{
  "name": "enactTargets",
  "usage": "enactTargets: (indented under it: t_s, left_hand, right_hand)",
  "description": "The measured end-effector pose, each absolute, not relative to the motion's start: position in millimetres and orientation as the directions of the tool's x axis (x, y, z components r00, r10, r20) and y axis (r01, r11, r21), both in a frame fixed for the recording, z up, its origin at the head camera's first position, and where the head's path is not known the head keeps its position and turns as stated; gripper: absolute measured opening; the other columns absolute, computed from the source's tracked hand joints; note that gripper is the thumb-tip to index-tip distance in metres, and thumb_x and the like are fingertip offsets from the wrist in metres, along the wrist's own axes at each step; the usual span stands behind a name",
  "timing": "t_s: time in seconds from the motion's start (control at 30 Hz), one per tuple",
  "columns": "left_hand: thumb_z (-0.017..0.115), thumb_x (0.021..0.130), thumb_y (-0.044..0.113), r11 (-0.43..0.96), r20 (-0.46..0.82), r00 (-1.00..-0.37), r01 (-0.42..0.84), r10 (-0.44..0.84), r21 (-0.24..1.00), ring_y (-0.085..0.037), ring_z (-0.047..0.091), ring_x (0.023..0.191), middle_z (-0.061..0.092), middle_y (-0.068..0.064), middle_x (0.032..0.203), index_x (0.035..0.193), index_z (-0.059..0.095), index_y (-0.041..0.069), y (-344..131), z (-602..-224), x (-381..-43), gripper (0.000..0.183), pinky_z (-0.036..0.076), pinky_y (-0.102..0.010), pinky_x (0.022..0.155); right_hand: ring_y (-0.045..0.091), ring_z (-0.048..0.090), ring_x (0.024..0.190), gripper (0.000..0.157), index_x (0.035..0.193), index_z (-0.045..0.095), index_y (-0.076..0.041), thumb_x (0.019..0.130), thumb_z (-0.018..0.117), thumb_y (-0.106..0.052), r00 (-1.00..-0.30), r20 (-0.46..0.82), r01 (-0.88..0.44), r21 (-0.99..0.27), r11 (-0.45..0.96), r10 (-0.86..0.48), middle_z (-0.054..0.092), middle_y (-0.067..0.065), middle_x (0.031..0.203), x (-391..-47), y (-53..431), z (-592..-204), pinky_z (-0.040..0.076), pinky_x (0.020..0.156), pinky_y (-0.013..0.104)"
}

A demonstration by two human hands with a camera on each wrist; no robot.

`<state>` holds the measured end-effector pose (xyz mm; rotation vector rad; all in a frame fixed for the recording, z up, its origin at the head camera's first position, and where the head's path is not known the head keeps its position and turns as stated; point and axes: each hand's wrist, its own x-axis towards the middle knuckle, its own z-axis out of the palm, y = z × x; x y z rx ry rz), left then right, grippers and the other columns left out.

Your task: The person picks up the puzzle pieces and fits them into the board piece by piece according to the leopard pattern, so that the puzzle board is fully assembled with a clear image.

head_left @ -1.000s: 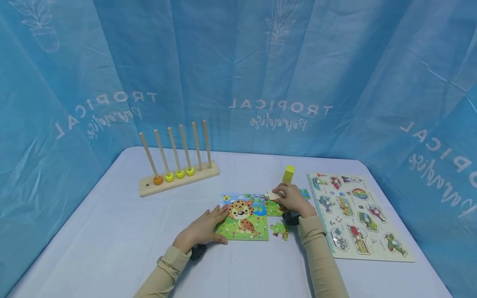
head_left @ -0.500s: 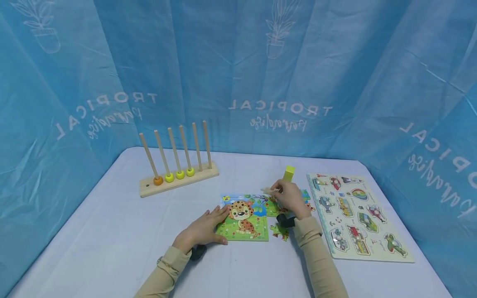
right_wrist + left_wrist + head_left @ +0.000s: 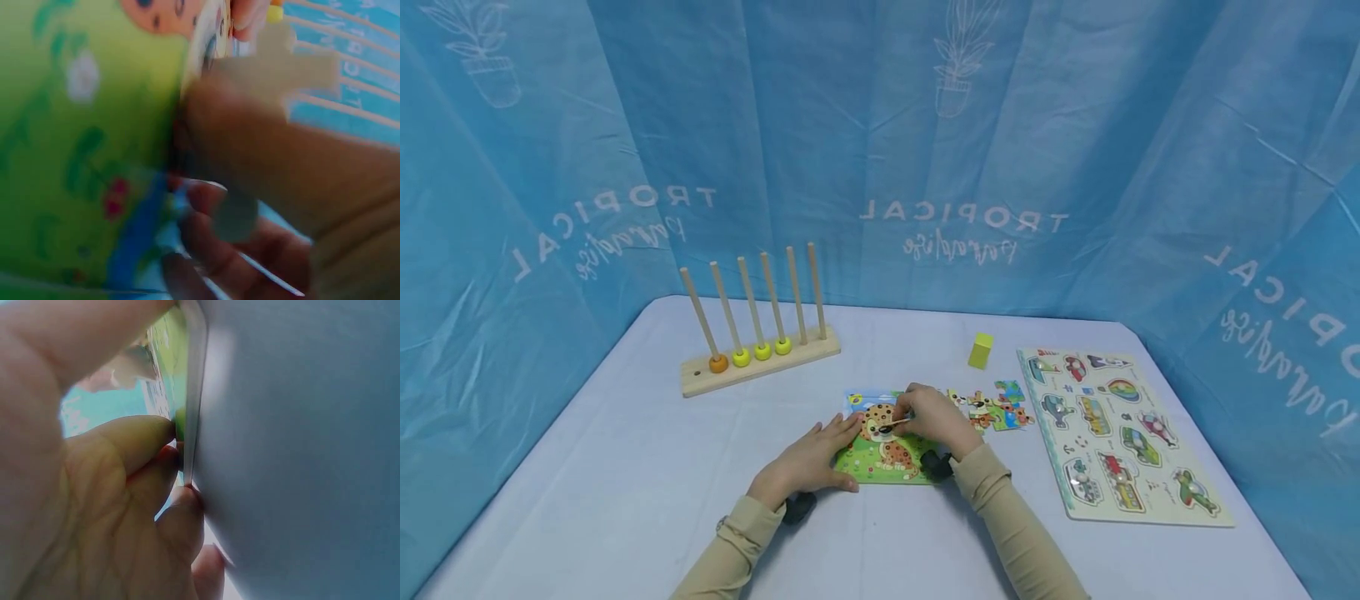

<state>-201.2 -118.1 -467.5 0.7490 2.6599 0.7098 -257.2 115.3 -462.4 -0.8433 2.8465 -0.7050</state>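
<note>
My left hand (image 3: pixel 811 454) rests at the left edge of a leopard picture puzzle board (image 3: pixel 891 458), fingers extended over it. In the left wrist view, fingertips of the left hand (image 3: pixel 125 481) touch the board's edge (image 3: pixel 192 394). My right hand (image 3: pixel 932 419) is over the upper right of the board and pinches a jigsaw piece (image 3: pixel 895 422), tilted above the leopard's face. In the right wrist view, the piece's pale back (image 3: pixel 275 72) with its knobs shows beyond the blurred right hand (image 3: pixel 250 156). The printed side of the piece is hidden.
Several loose jigsaw pieces (image 3: pixel 1000 410) lie right of the board. Behind them stands a yellow block (image 3: pixel 981 351). A peg puzzle board (image 3: pixel 1123 442) with vehicle pictures is at the right. At the back left is a wooden rack (image 3: pixel 760 362) with upright rods and beads.
My right hand has moved left and nearer from the loose pieces to above the leopard board, carrying the jigsaw piece. The left hand has stayed at the board's edge.
</note>
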Motion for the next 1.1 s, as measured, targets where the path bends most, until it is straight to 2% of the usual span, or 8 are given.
enactTargets:
  t_s: [0.13, 0.2, 0.3, 0.5, 0.77, 0.97, 1.1]
  left_hand:
    - [0.077, 0.079, 0.038, 0.741, -0.136, -0.819, 0.417, 0.558, 0.526, -0.038, 0.018, 0.149, 0.023, -0.014, 0.161, 0.152, 0.029, 0.003, -118.7, -468.0, -201.3, 0.093, 0.017, -0.058, 0.121]
    - [0.077, 0.08, 0.038, 0.741, -0.136, -0.818, 0.42, 0.559, 0.524, -0.038, 0.018, 0.149, 0.023, -0.014, 0.161, 0.152, 0.029, 0.003, -118.8, -468.1, -201.3, 0.093, 0.017, -0.058, 0.121]
    - [0.077, 0.08, 0.038, 0.741, -0.138, -0.818, 0.418, 0.559, 0.526, -0.038, 0.018, 0.149, 0.023, -0.014, 0.161, 0.152, 0.029, 0.003, -118.9, -467.8, -200.8, 0.093, 0.017, -0.058, 0.121]
    - [0.076, 0.08, 0.039, 0.744, -0.144, -0.819, 0.413, 0.556, 0.525, -0.038, 0.018, 0.149, 0.023, -0.015, 0.161, 0.152, 0.029, 0.003, -118.5, -465.8, -200.2, 0.094, 0.016, -0.058, 0.122]
    - [0.076, 0.08, 0.038, 0.736, -0.135, -0.815, 0.421, 0.563, 0.53, -0.04, 0.018, 0.148, 0.024, -0.016, 0.16, 0.152, 0.029, 0.003, -118.7, -466.3, -199.7, 0.093, 0.017, -0.059, 0.121]
    - [0.076, 0.08, 0.039, 0.739, -0.135, -0.818, 0.418, 0.559, 0.528, -0.039, 0.019, 0.148, 0.024, -0.016, 0.16, 0.152, 0.029, 0.003, -118.7, -467.2, -200.4, 0.093, 0.017, -0.058, 0.121]
    - [0.076, 0.08, 0.039, 0.739, -0.136, -0.819, 0.416, 0.558, 0.53, -0.039, 0.019, 0.148, 0.024, -0.016, 0.16, 0.152, 0.029, 0.003, -118.8, -467.0, -200.2, 0.093, 0.017, -0.059, 0.121]
  right_hand:
    - [0.012, 0.053, 0.077, 0.033, 0.101, 0.069, -0.011, 0.076, 0.083, -0.027, -0.821, -0.063, -0.46, -0.517, 0.722, -0.568, 0.058, 0.003, 0.095, -254.1, 118.1, -458.1, 0.05, 0.067, 0.028]
    - [0.013, 0.054, 0.079, 0.038, 0.105, 0.067, -0.01, 0.076, 0.084, -0.028, -0.813, -0.094, -0.444, -0.538, 0.716, -0.575, 0.058, 0.004, 0.099, -253.5, 118.5, -457.5, 0.051, 0.069, 0.029]
    - [0.014, 0.055, 0.08, 0.034, 0.103, 0.066, -0.009, 0.077, 0.083, -0.024, -0.82, -0.082, -0.439, -0.545, 0.714, -0.567, 0.059, 0.005, 0.099, -254.7, 116.1, -459.6, 0.052, 0.069, 0.029]
    - [0.016, 0.059, 0.082, 0.026, 0.101, 0.069, -0.009, 0.082, 0.078, -0.024, -0.871, 0.04, -0.439, -0.511, 0.739, -0.489, 0.059, 0.006, 0.096, -264.5, 106.1, -471.9, 0.054, 0.07, 0.026]
    - [0.021, 0.062, 0.083, 0.026, 0.1, 0.071, -0.007, 0.081, 0.078, -0.023, -0.916, 0.102, -0.375, -0.557, 0.741, -0.387, 0.057, 0.009, 0.094, -271.5, 98.2, -475.7, 0.055, 0.068, 0.025]
    - [0.015, 0.058, 0.075, 0.027, 0.098, 0.071, -0.007, 0.079, 0.08, -0.024, -0.924, 0.128, -0.371, -0.539, 0.756, -0.361, 0.058, 0.006, 0.088, -269.8, 97.7, -475.4, 0.051, 0.062, 0.022]
    - [0.014, 0.054, 0.073, 0.033, 0.105, 0.069, -0.006, 0.08, 0.079, -0.026, -0.92, 0.148, -0.38, -0.557, 0.739, -0.362, 0.058, 0.007, 0.086, -271.9, 101.6, -477.9, 0.049, 0.06, 0.025]
